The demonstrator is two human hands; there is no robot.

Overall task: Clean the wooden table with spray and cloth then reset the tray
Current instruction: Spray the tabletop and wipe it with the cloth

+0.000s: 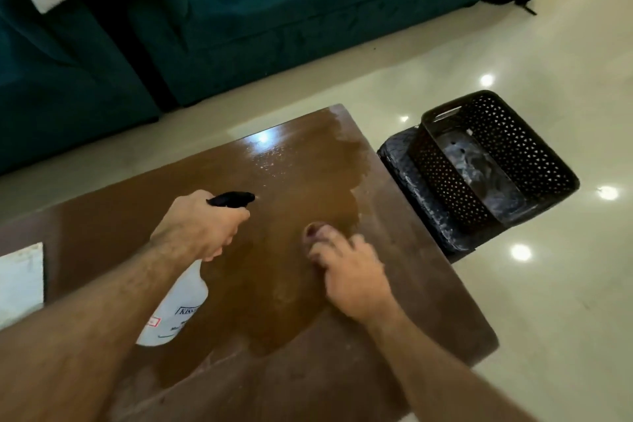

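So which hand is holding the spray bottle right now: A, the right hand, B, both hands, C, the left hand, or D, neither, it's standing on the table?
C: the left hand grips the neck of the spray bottle, while the right hand is apart from it over the wooden table.

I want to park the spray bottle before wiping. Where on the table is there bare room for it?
The wooden table has a dry strip along its right edge, beside the black basket on the floor. The far left end, behind the white sheet, is bare too. The middle is wet and crowded: left hand gripping the spray bottle, right hand.
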